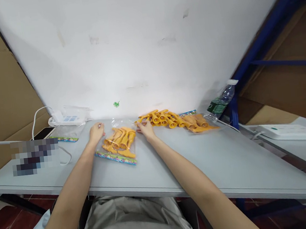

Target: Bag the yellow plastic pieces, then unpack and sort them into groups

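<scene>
A clear plastic bag (116,156) with a colourful printed strip along its near edge lies flat between my hands. Inside are several yellow-orange plastic pieces (120,139) with flared, hollow ends, like toy horns. My left hand (96,133) is closed in a pinch at the bag's upper left corner. At the upper right corner, my right hand (146,130) has bent fingers that appear to pinch the clear film, close beside a heap of loose yellow horn-shaped pieces (172,122). The exact contact at the fingertips is too small to see clearly.
Another filled bag (200,127) lies right of the heap, near a tilted plastic bottle (221,102). On the left are an unfilled bag (69,132), a power strip (68,119), a phone (44,133) and white cables. A white wall panel (147,57) rises behind the table (202,167).
</scene>
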Tool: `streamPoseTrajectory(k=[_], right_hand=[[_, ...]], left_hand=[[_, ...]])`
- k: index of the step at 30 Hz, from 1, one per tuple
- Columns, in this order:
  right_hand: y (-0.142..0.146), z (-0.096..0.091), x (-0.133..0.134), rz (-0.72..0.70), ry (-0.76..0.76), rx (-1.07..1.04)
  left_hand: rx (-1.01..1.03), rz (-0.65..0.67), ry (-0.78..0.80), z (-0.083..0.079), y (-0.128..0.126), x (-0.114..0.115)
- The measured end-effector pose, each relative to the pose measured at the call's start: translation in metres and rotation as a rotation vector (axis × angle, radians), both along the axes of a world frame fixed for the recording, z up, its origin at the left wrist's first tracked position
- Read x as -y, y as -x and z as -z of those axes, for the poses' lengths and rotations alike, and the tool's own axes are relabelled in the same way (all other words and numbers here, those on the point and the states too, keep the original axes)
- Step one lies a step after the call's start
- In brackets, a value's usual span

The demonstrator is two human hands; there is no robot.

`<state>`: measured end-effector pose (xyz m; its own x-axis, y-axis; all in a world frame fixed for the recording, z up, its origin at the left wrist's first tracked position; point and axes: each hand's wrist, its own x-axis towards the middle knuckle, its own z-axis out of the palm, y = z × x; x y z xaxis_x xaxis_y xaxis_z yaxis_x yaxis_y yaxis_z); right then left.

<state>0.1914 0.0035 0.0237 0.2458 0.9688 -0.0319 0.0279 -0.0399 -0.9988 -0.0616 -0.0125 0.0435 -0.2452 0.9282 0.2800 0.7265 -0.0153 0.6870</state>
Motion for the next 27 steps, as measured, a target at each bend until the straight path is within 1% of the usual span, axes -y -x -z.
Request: streamPoseTrajectory(k=[3, 5, 9, 12, 15, 19, 24, 27], right_hand=[[0.000, -0.005, 0.003, -0.044, 0.074, -0.142], [-0.001, -0.008, 0.005, -0.094, 0.105, -0.175], [0.000, -0.008, 0.008, -0.175, 0.120, -0.197], [0.002, -0.007, 0.008, -0.184, 0.099, -0.193], [0.003, -0.005, 0.006, -0.146, 0.092, -0.200], [0.002, -0.005, 0.002, -0.117, 0.111, -0.222], [0.000, -0.007, -0.005, -0.116, 0.143, -0.249], [-0.001, -0.008, -0.009, -0.136, 0.155, -0.255]], left_hand=[[0.017, -0.040, 0.031, 0.008, -0.002, -0.006], [0.018, -0.045, 0.050, 0.015, -0.003, -0.010], [0.038, -0.003, 0.128, 0.028, -0.003, -0.016], [0.095, -0.007, 0.123, 0.034, -0.004, -0.020], [0.209, -0.036, 0.083, 0.038, -0.006, -0.024], [0.353, -0.051, 0.088, 0.038, -0.009, -0.029], [0.466, 0.060, 0.141, 0.030, -0.012, -0.034], [0.526, 0.076, 0.165, 0.024, -0.017, -0.037]])
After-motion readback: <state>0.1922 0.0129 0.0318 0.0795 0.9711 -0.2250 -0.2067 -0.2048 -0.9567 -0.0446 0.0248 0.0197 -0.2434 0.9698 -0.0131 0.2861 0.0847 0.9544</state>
